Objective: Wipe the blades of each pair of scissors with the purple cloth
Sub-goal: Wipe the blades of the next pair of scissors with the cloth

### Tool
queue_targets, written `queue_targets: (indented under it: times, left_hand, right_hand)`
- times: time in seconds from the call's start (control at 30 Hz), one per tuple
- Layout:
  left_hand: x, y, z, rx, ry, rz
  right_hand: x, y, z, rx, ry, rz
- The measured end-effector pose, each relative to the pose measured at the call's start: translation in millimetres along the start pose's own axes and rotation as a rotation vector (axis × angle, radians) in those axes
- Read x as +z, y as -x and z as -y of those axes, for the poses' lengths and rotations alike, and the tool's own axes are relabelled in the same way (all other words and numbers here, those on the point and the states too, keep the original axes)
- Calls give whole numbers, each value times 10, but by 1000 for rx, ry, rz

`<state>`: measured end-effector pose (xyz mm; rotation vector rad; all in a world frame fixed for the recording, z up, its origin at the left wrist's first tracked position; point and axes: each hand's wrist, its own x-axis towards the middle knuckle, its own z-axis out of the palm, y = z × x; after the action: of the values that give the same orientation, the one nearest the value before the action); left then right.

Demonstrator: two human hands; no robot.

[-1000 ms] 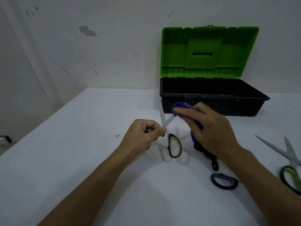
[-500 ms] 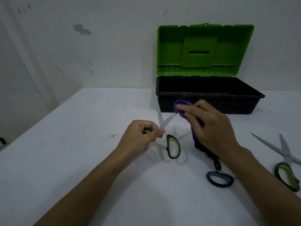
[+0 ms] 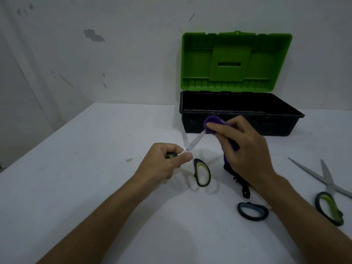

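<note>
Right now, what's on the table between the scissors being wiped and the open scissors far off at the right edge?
In the head view, a third pair with dark handles lies there, its blades hidden under the right hand's arm.

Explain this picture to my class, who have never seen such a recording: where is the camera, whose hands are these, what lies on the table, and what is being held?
There is no machine here. A person wears one camera on the head, so you look down along both forearms at a white table. The left hand grips one handle of a small pair of scissors, whose blades stand open in a V. The right hand pinches a purple cloth around the tip of the right blade, wiping it. On the table lie a second pair of scissors with green-lined handles, open, at the right edge, and a dark pair partly hidden under the right forearm. Behind stands an open toolbox, black with a green lid.
</note>
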<state>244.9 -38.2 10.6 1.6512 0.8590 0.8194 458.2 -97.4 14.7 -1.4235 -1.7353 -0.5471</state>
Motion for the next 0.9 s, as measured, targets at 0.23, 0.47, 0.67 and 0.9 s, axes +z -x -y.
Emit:
queue_targets:
  times: [0.23, 0.47, 0.67, 0.9]
  left_hand:
    - [-82, 18, 4, 134, -280, -100]
    - [-76, -19, 42, 76, -331, -131]
    - [-77, -18, 26, 9, -235, -152]
    - [-15, 10, -31, -184, 395, -65]
  right_hand:
    - [106, 25, -12, -32, 12, 167]
    - [-71, -18, -68, 153, 10, -53]
    - [26, 18, 279, -125, -44, 169]
    - [137, 43, 242, -130, 57, 164]
